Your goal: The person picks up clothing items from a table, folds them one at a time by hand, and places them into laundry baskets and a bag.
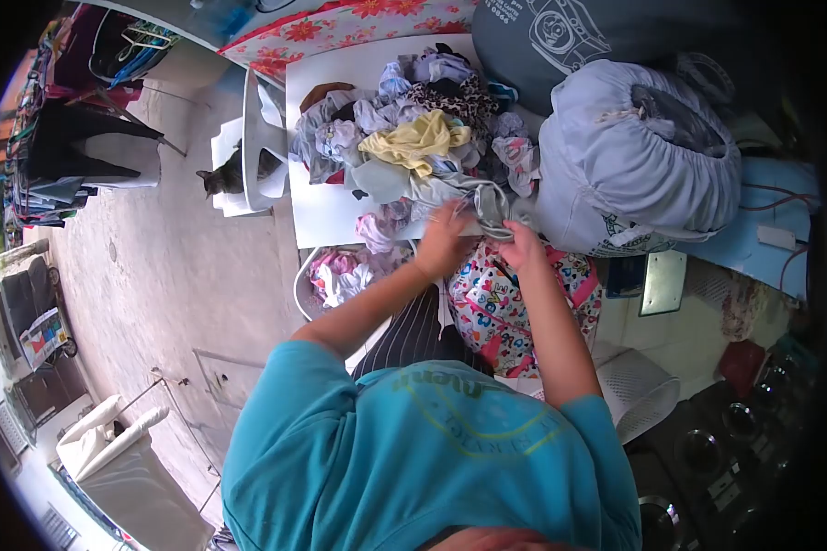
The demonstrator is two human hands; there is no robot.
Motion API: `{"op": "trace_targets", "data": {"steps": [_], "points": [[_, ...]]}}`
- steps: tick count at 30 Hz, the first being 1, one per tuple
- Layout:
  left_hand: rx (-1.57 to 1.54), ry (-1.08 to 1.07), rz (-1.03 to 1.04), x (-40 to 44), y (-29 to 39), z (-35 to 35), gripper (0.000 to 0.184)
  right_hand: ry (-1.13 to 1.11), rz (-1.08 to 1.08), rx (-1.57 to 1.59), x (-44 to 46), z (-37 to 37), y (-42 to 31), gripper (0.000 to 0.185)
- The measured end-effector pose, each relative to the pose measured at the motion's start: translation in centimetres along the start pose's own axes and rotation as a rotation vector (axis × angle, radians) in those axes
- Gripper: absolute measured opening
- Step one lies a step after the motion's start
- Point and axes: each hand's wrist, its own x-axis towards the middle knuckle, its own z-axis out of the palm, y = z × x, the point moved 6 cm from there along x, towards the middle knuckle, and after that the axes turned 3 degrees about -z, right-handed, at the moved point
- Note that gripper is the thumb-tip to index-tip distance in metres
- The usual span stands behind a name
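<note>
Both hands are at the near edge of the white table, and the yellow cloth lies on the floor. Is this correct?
Not the floor: the head view shows the yellow cloth on top of the clothes pile. The rest is right.

Both bare arms reach forward from the torso [404, 459], leaving short blue-green sleeves. The left forearm [368, 308] slants inward from a bent elbow held out to the side, so the left hand [445, 243] comes in front of the chest, back upward, its fingers [452, 215] blurred and pointing forward. The right forearm [559, 326] runs forward more directly, angled slightly inward, with the wrist roughly in line. The right hand [522, 248] has its fingers [513, 228] bent inward in a grip, aimed toward the left. The two hands are near each other but apart, almost level.
</note>
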Motion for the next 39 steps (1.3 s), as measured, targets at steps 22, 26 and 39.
{"op": "trace_targets", "data": {"steps": [22,26,39], "points": [[-0.739,0.482,-0.687,5.5,-6.7,4.8,0.023,0.182,-0.044,-0.810,-7.4,-9.7,-0.9,0.044],[-0.494,-0.372,-0.039,0.4,6.6,4.8,0.032,-0.074,-0.084,-0.192,-11.6,-0.6,-2.0,0.048],[0.088,-0.551,-0.575,-21.4,-5.0,-3.3,0.050,-0.341,-0.170,-1.536,-5.5,6.8,5.0,0.034]]}}
